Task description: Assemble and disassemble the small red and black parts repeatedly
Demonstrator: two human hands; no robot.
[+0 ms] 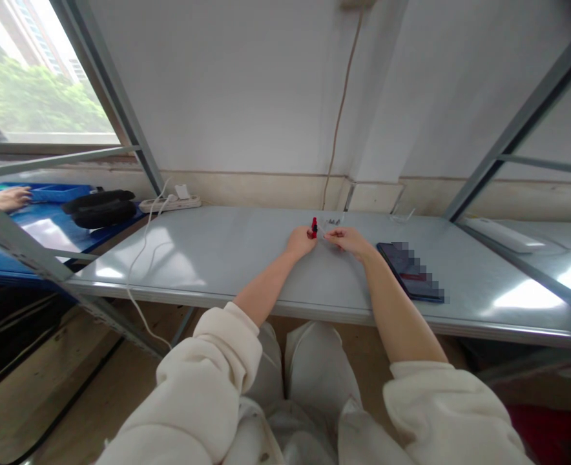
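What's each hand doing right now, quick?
Left hand: closed, pinching a small red part.
Right hand: fingers curled by the same part; whether it grips anything cannot be told.

Both hands on the grey table (227, 258): left hand (301, 241) pinching a small red part (314, 227), right hand (347, 240) just at its 3 o'clock, phone (411, 271) further right.

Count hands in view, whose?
3. The person's left hand and right hand meet at a small red part on the grey table. Another person's hand rests on the blue table, far left.
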